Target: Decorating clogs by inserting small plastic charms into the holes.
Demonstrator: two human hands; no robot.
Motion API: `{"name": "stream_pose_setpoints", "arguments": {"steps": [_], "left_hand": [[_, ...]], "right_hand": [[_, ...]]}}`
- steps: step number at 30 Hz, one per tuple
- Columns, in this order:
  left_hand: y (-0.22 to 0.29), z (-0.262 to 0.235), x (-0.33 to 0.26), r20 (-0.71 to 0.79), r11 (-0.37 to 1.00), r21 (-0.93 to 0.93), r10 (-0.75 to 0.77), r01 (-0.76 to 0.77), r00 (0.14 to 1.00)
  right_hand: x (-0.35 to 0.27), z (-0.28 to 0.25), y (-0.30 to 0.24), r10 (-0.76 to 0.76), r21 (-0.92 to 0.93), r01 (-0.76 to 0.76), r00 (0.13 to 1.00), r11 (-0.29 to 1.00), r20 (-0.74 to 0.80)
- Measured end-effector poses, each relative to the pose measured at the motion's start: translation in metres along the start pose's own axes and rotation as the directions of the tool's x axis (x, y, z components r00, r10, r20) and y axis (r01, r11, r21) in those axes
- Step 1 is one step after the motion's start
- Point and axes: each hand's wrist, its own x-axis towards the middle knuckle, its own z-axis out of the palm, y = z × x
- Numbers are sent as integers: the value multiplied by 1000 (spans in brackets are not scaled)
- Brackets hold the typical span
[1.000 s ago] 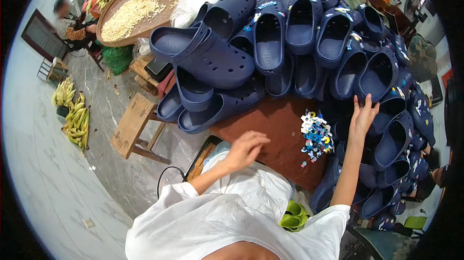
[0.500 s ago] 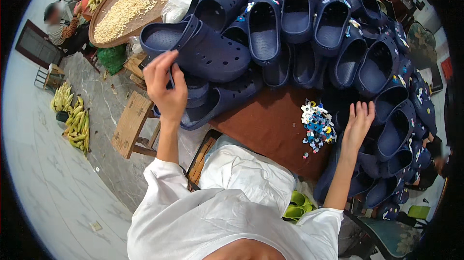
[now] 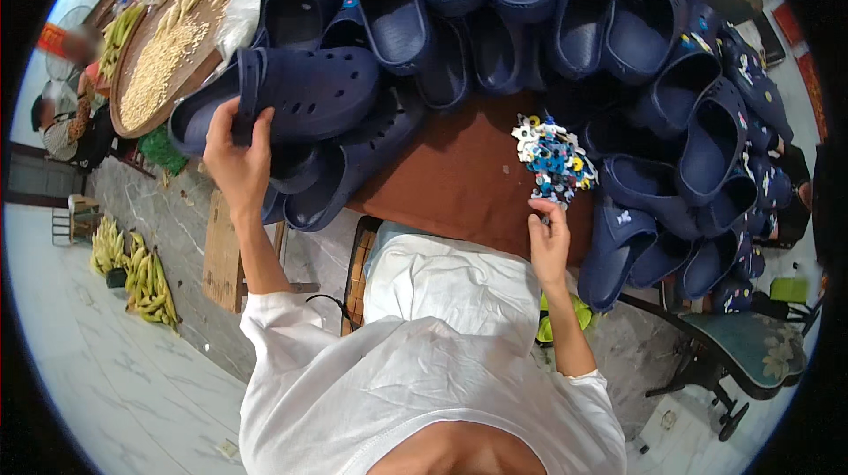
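Observation:
My left hand (image 3: 237, 161) is closed on a large navy clog (image 3: 314, 93) with round holes, gripping it near the heel strap, thumb on the near side. That clog lies on its side over other navy clogs (image 3: 349, 166) at the table's left. My right hand (image 3: 549, 241) is at the near edge of a heap of small shoe charms (image 3: 555, 157), white, blue, black and yellow. Its fingers are bent with a small gap from the thumb; no held charm can be made out.
A brown cloth (image 3: 450, 174) covers the table, ringed by stacked navy clogs (image 3: 627, 254), some with charms. A round tray (image 3: 115, 91) of pale kernels stands far left, near a seated person. Left are a wooden stool (image 3: 223, 254) and corn (image 3: 146, 281); a chair (image 3: 751, 347) stands right.
My left hand has closed on the clog at its heel strap. My right hand has moved left from beside the right-hand clogs to the charm heap. The view has shifted.

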Motion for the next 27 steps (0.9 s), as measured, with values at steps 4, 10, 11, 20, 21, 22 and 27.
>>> {"name": "stream_pose_setpoints", "arguments": {"steps": [4,10,11,20,21,22,27], "left_hand": [[31,-26,-25,-54,997,-41,-64,62,996],[97,-70,-65,19,970,-107,-216,217,976],[103,-74,-72,94,962,-144,-222,234,970],[142,-4,-151,481,784,-386,-279,487,831],[142,6,-157,538,729,-431,-265,531,800],[144,15,-163,569,665,-461,-286,587,771],[137,48,-199,624,408,-524,-413,747,663]], "right_hand": [[-4,7,-2,-33,51,32,999,998,15],[-9,25,-13,-5,233,-30,989,972,145],[-12,30,-18,-32,309,-26,983,951,182],[-23,37,-5,333,707,-255,942,659,29],[-18,32,-2,335,708,-252,942,659,24],[-13,27,3,321,687,-256,947,680,35],[2,25,16,340,620,-310,937,720,74]]}}
